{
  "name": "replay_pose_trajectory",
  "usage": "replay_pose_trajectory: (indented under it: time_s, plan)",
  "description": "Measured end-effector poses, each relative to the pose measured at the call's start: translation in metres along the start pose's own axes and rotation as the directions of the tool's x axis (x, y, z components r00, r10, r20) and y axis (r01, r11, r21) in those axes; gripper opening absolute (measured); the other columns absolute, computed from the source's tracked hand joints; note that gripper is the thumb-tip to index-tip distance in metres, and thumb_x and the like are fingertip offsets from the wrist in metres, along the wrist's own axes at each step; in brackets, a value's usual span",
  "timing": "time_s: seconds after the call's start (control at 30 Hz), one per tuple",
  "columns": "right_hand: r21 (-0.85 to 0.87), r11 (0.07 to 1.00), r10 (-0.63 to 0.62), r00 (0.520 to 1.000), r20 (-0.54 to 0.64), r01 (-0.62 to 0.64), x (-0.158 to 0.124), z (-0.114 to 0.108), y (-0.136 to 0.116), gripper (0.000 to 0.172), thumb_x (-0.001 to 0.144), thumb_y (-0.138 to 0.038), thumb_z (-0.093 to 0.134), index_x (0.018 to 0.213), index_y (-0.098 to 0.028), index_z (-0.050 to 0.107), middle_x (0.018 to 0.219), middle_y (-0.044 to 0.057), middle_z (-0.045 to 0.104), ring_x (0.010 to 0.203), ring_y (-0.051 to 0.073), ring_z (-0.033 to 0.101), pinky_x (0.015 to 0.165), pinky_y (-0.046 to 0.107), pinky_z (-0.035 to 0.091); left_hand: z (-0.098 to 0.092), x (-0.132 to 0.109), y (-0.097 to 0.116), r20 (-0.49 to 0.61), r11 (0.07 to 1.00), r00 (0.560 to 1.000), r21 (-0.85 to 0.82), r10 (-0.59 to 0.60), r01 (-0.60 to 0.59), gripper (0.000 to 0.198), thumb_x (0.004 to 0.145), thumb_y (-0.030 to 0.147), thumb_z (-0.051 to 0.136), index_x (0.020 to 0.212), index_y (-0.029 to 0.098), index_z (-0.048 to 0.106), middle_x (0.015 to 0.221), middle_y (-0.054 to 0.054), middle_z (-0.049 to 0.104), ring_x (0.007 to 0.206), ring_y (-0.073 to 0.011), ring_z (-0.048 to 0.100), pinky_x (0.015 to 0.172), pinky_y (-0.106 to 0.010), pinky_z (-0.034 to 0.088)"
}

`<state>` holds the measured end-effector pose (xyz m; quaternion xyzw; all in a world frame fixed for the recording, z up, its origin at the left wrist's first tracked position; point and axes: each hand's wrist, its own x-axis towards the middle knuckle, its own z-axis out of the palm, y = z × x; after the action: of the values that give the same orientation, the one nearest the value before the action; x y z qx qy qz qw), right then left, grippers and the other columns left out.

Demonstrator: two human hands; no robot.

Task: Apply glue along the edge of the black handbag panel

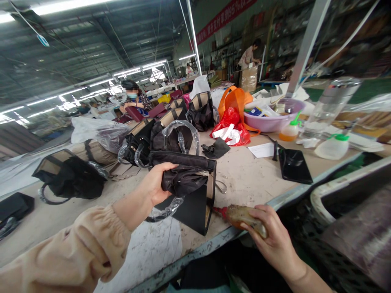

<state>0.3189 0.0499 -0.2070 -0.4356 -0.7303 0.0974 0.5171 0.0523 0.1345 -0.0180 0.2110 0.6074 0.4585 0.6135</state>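
My left hand [157, 183] grips the dark lining of a black handbag [195, 203] that lies on its side at the near edge of the worktable [250, 179]. Clear plastic wraps the bag's handle below my palm. My right hand [269, 234] is closed round a squeeze bottle of brownish glue [241, 215] with a red nozzle. The nozzle tip points at the bag's lower right corner, close to it. A beige sleeve covers my left forearm.
Several more black handbags [171, 138] in plastic stand behind and to the left. A purple basin [271, 120], red bag [229, 122], small bottles [332, 146], a black flat panel [295, 165] and a white slip lie to the right. A seated person [134, 99] works further back.
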Motion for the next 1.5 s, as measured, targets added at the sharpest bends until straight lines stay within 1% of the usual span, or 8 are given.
replay_pose_trajectory:
  time_s: [0.23,0.47,0.63,0.77,0.9,1.17,1.4,1.5]
  plan:
    - [-0.011,0.999,-0.03,0.998,-0.058,0.03,0.012,-0.001,-0.001,0.026,0.09,-0.028,0.065,0.111,-0.02,0.054,0.102,0.01,0.053,0.09,0.021,0.057,0.073,0.032,0.053,0.0,0.002,0.0,-0.005,1.0,1.0,-0.004,-0.001,0.001,0.014,0.077,0.012,0.055,0.078,0.009,0.068,0.062,-0.009,0.072,0.05,-0.021,0.067,0.046,-0.031,0.057]
    - [-0.026,0.998,-0.059,0.997,-0.055,0.058,0.014,-0.002,0.001,0.024,0.09,-0.027,0.064,0.11,-0.02,0.054,0.103,0.009,0.052,0.089,0.02,0.058,0.07,0.031,0.053,0.001,0.003,-0.001,0.0,1.0,1.0,-0.022,-0.006,0.006,0.013,0.075,0.012,0.056,0.08,0.009,0.068,0.058,-0.007,0.07,0.048,-0.0211,0.066,0.043,-0.03,0.056]
    - [-0.063,0.997,-0.049,0.986,-0.162,0.039,0.015,-0.005,0.003,0.029,0.087,-0.03,0.068,0.11,-0.019,0.054,0.105,0.01,0.053,0.094,0.024,0.057,0.075,0.036,0.052,-0.001,0.006,-0.002,0.031,0.999,1.0,-0.05,-0.001,0.002,0.016,0.074,0.012,0.057,0.084,0.009,0.069,0.056,-0.006,0.069,0.044,-0.02,0.064,0.041,-0.029,0.054]
    - [-0.075,0.997,-0.037,0.98,-0.196,0.023,0.016,-0.007,0.003,0.028,0.087,-0.032,0.068,0.11,-0.021,0.055,0.105,0.01,0.053,0.094,0.024,0.057,0.076,0.037,0.052,0.0,0.006,-0.003,0.017,0.999,1.0,-0.043,0.005,-0.004,0.014,0.075,0.012,0.057,0.081,0.009,0.069,0.056,-0.006,0.069,0.044,-0.0199,0.064,0.04,-0.028,0.053]
    - [-0.072,0.997,-0.03,0.985,-0.17,0.018,0.015,-0.004,0.004,0.027,0.088,-0.03,0.066,0.11,-0.021,0.054,0.104,0.01,0.052,0.093,0.023,0.056,0.075,0.037,0.052,0.003,0.007,-0.002,-0.027,1.0,1.0,-0.016,0.004,-0.005,0.014,0.075,0.012,0.056,0.08,0.009,0.069,0.06,-0.008,0.071,0.048,-0.021,0.066,0.044,-0.03,0.056]
    - [-0.036,0.999,-0.011,0.998,-0.067,0.009,0.004,0.0,0.0,0.026,0.088,-0.027,0.065,0.111,-0.021,0.054,0.102,0.009,0.053,0.09,0.022,0.059,0.071,0.033,0.054,0.002,0.007,-0.002,-0.033,1.0,0.999,-0.006,0.0,0.0,0.009,0.075,0.013,0.057,0.074,0.011,0.066,0.063,-0.009,0.072,0.051,-0.0207,0.067,0.047,-0.03,0.057]
    - [-0.021,1.0,0.021,0.998,-0.057,-0.022,0.005,0.001,-0.004,0.027,0.087,-0.027,0.066,0.112,-0.024,0.055,0.102,0.009,0.054,0.086,0.022,0.06,0.069,0.034,0.055,0.004,0.006,0.0,-0.04,1.0,0.999,-0.027,-0.014,0.013,0.009,0.073,0.012,0.058,0.074,0.011,0.066,0.062,-0.008,0.071,0.052,-0.0215,0.067,0.042,-0.028,0.054]
    - [-0.037,0.999,0.017,0.995,-0.099,-0.02,0.006,0.003,0.0,0.029,0.086,-0.026,0.067,0.112,-0.024,0.055,0.102,0.008,0.054,0.088,0.023,0.06,0.072,0.036,0.055,0.005,0.006,-0.001,-0.035,0.999,0.999,-0.031,-0.012,0.011,0.008,0.073,0.011,0.058,0.073,0.011,0.066,0.061,-0.008,0.071,0.052,-0.0213,0.068,0.043,-0.029,0.055]
